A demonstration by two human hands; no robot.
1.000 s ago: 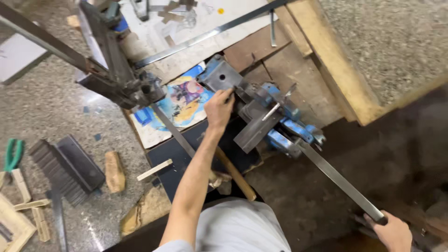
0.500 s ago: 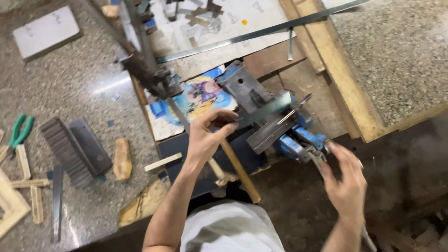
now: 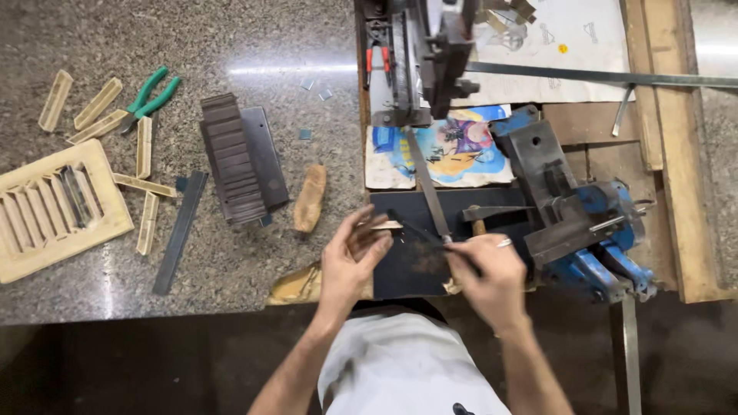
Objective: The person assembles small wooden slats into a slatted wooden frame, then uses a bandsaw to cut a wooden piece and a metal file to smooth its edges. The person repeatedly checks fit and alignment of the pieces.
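Hands first: left hand (image 3: 350,261) loosely cupped around a thin wooden slat (image 3: 382,226), right hand (image 3: 486,270) pinching a small dark piece over the black plate (image 3: 419,253). Beyond right, a blue steel vise (image 3: 573,219); far left, dark ridged slats (image 3: 232,157) on speckled granite (image 3: 254,46).

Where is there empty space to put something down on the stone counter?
Bare stone lies above the dark slat stack, toward the top edge, and below the louvred frame. It's crowded around the pliers and by the blue vise.

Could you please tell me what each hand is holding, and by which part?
The right hand pinches the near end of a thin metal strip. The left hand touches a small wooden piece; its grip is unclear.
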